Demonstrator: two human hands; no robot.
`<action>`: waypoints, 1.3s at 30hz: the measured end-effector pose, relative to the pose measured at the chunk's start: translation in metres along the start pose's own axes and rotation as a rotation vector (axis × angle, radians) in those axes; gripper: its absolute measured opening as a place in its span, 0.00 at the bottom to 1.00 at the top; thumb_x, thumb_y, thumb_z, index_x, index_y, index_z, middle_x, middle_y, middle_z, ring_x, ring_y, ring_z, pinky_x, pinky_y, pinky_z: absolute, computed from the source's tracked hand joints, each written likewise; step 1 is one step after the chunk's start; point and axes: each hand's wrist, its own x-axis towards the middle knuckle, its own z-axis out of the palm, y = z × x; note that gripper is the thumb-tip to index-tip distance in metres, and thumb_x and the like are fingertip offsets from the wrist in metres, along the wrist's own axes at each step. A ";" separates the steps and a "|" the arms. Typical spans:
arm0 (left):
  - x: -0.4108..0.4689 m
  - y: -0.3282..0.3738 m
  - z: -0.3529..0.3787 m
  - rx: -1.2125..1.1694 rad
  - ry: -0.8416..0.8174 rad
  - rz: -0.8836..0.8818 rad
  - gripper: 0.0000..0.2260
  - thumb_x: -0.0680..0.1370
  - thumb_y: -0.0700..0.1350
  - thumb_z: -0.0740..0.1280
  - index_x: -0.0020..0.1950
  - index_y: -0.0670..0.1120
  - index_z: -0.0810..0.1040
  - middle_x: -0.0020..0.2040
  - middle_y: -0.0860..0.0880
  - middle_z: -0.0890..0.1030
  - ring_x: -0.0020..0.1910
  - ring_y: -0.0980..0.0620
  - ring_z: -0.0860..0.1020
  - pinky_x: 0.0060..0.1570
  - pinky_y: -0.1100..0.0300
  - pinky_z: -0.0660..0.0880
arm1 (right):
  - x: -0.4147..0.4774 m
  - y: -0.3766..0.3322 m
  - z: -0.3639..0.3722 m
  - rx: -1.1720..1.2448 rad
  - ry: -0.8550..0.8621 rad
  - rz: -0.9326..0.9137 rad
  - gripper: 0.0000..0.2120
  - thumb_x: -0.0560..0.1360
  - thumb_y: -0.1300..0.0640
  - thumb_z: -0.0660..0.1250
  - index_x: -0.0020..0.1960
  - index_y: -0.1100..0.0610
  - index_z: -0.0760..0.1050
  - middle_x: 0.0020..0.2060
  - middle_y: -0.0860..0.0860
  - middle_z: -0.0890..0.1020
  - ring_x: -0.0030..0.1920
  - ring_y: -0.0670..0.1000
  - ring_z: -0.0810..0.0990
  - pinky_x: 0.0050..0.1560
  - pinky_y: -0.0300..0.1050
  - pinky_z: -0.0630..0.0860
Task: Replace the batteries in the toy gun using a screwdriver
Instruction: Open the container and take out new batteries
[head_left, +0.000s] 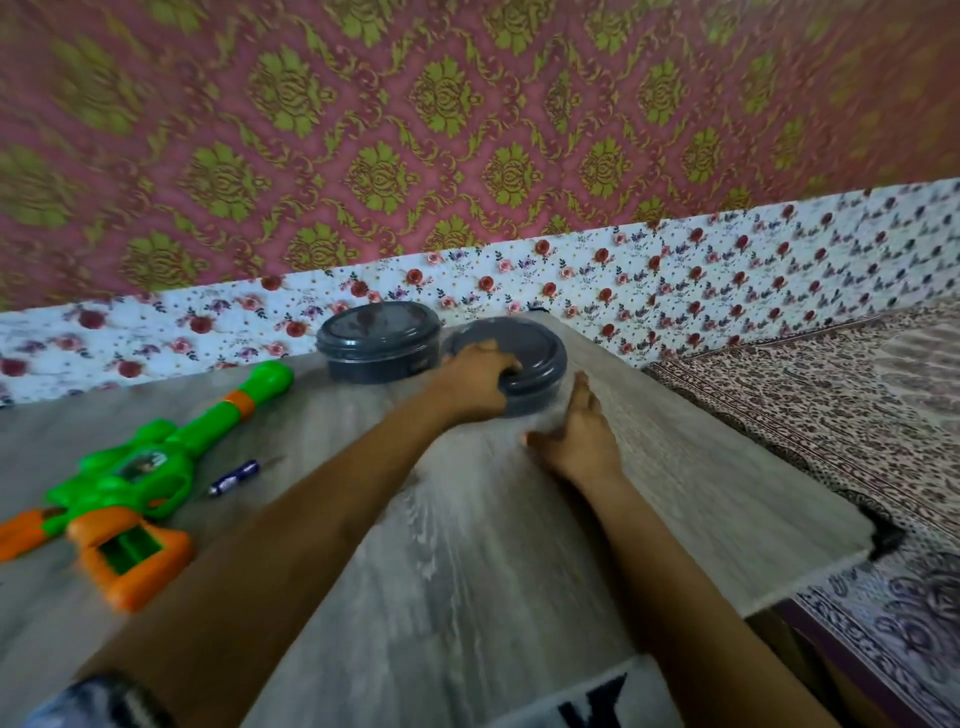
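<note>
While the grip of our left hand (475, 382) curls on the lid (530, 347) of the twelve-o'clock container (527, 404), right hand (576, 436) flat-fingered beside it, we judge fetching fresh batteries needs that lid lifted.

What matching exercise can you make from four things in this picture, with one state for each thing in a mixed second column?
Column one:
1. toy gun
2. left hand
3. right hand
4. farther grey box

Column two:
A. fingers straight, beside the nearer grey box
B. lid on, no hand on it
C. battery compartment open
D. fingers curled over the lid of the nearer grey box

Pairs: 1-C, 2-D, 3-A, 4-B
</note>
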 end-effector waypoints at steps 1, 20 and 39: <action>-0.012 0.006 -0.004 -0.027 -0.016 0.006 0.16 0.73 0.40 0.62 0.60 0.44 0.78 0.59 0.42 0.76 0.58 0.44 0.73 0.60 0.51 0.70 | -0.008 -0.002 -0.002 0.022 0.002 0.000 0.48 0.70 0.52 0.71 0.76 0.59 0.41 0.74 0.60 0.57 0.71 0.61 0.63 0.66 0.54 0.65; -0.128 -0.009 -0.023 0.001 -0.137 0.117 0.33 0.72 0.47 0.72 0.75 0.53 0.62 0.76 0.50 0.62 0.74 0.51 0.60 0.71 0.59 0.54 | -0.101 -0.001 0.005 0.105 0.050 -0.076 0.58 0.60 0.44 0.77 0.75 0.64 0.46 0.72 0.60 0.60 0.69 0.61 0.65 0.65 0.53 0.69; -0.098 0.007 -0.007 0.401 0.250 0.507 0.31 0.68 0.64 0.47 0.49 0.46 0.80 0.36 0.46 0.81 0.34 0.47 0.77 0.31 0.61 0.58 | -0.084 0.013 0.003 0.109 0.050 0.013 0.63 0.58 0.39 0.77 0.76 0.57 0.40 0.69 0.55 0.69 0.65 0.58 0.73 0.60 0.53 0.73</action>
